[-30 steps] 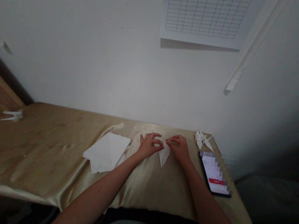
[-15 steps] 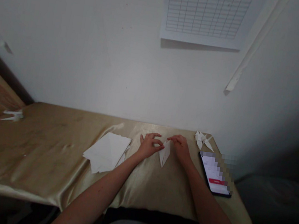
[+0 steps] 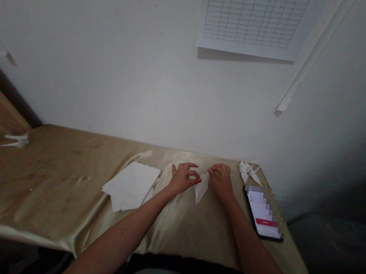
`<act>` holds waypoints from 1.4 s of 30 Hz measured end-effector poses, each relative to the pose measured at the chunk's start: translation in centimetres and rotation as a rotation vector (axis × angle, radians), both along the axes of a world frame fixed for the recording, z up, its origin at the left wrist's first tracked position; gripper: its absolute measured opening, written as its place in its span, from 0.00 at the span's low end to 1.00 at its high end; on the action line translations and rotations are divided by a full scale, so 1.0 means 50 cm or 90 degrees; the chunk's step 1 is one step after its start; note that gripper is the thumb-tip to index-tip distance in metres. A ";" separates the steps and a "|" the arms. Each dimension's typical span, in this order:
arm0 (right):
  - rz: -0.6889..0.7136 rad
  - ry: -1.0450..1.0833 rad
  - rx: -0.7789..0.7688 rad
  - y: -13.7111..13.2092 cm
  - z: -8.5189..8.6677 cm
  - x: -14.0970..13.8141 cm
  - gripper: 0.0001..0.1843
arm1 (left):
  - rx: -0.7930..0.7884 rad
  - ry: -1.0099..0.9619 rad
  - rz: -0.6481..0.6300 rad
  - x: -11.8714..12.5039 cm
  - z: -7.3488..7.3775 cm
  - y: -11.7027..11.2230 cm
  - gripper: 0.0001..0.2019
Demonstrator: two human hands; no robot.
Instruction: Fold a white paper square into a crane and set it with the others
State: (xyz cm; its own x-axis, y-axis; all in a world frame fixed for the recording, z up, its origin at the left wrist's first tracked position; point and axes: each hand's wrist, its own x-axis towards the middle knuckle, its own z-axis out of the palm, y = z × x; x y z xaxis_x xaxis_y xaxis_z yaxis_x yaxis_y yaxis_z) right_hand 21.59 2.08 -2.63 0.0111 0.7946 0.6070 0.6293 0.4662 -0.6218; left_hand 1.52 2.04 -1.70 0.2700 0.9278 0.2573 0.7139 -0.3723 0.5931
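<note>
Between my hands lies a small piece of folded white paper (image 3: 200,191), narrow and kite-shaped, its sharp point toward me. My left hand (image 3: 184,178) pinches its upper left edge with thumb and forefinger, the other fingers lifted away. At the upper right edge, my right hand (image 3: 221,181) grips the paper between thumb and curled fingers. Fingertips cover part of the paper's far end. Left of my left hand is a stack of white paper sheets (image 3: 133,184), unevenly piled.
A phone (image 3: 262,216) with a lit screen rests on the right of the cloth-covered table (image 3: 54,182). Folded white paper cranes (image 3: 249,171) sit behind it, and another folded paper piece (image 3: 15,140) is at the far left. A wall (image 3: 126,79) with a printed grid sheet (image 3: 250,19) rises behind.
My right hand has shifted slightly to the right, its fingers now curled at the paper's upper right edge. The paper's near point has swung a little left. My left hand stays put.
</note>
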 end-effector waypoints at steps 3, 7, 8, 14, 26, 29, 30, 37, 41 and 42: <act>-0.014 -0.042 -0.004 0.001 -0.005 -0.004 0.10 | 0.003 0.002 -0.001 0.000 0.001 0.000 0.03; -0.015 -0.086 -0.025 0.004 -0.006 -0.003 0.13 | 0.009 0.005 0.000 -0.001 -0.002 0.001 0.03; -0.011 -0.091 -0.032 0.005 -0.004 -0.002 0.14 | 0.012 0.003 0.000 -0.001 -0.002 0.001 0.03; 0.008 -0.104 -0.087 0.003 0.000 0.012 0.17 | 0.006 -0.008 0.045 -0.002 0.007 -0.002 0.02; 0.016 -0.246 -0.194 -0.005 -0.013 -0.006 0.08 | -0.006 0.067 0.073 -0.008 0.010 -0.004 0.04; 0.004 -0.283 -0.208 -0.006 -0.014 -0.011 0.10 | -0.015 0.085 0.076 -0.007 0.009 -0.005 0.05; 0.000 -0.294 -0.213 -0.007 -0.014 -0.012 0.10 | -0.019 0.092 0.076 -0.006 0.008 -0.005 0.05; -0.042 -0.352 -0.229 -0.021 -0.010 -0.024 0.13 | -0.023 0.119 0.076 -0.005 0.010 -0.009 0.06; -0.066 -0.385 -0.238 -0.031 -0.008 -0.035 0.14 | -0.020 0.114 0.076 -0.003 0.016 -0.013 0.11; -0.071 -0.390 -0.235 -0.033 -0.008 -0.038 0.14 | -0.019 0.115 0.074 -0.003 0.018 -0.014 0.12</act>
State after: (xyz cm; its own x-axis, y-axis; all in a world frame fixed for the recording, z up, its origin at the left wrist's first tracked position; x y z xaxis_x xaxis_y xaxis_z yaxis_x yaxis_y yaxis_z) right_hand 19.69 0.43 -3.02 -0.1521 0.9629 0.2230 0.9471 0.2065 -0.2458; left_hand 1.36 1.36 -0.83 0.1996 0.9621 0.1858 0.8466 -0.2648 0.4617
